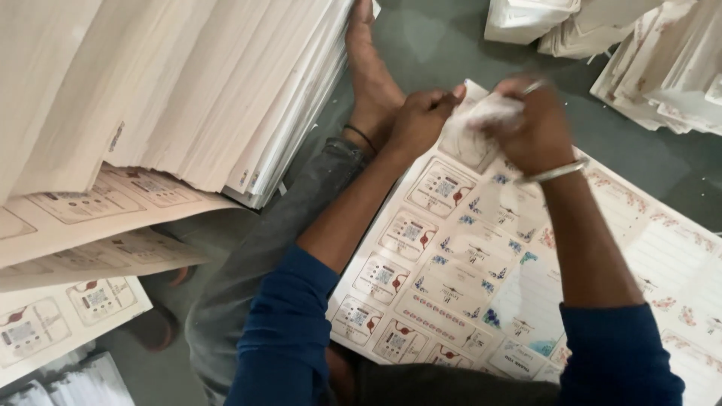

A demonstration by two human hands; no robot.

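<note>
A: Currently both hands are on a crumpled scrap of white paper (pixel 489 113), held just above the far edge of a large printed sheet (pixel 466 263).

B: Grip?

A: Left hand (pixel 421 120) has fingers curled shut, pinching the scrap's left end. Right hand (pixel 534 131) is fisted around the right end, knuckles up. The scrap is bunched between them, and the hands are almost touching.

B: What's on the sheet?

A: Rows of small label-like panels with red and blue marks. Lined panels with floral borders are on the right side. It lies flat on the floor (pixel 444 45), partly over the person's lap.

B: Anything on the wrists?

A: A metal bangle (pixel 556 173) is on the right wrist. Blue sleeves (pixel 286 331) are pushed up on both arms.

B: Surroundings?

A: A bare foot (pixel 368 68) with a dark ankle band sits just beyond the left hand. A tall stack of printed sheets (pixel 188 83) fills the left side, its lower sheets fanning out. More paper stacks (pixel 662 60) sit far right, well apart from the hands.
</note>
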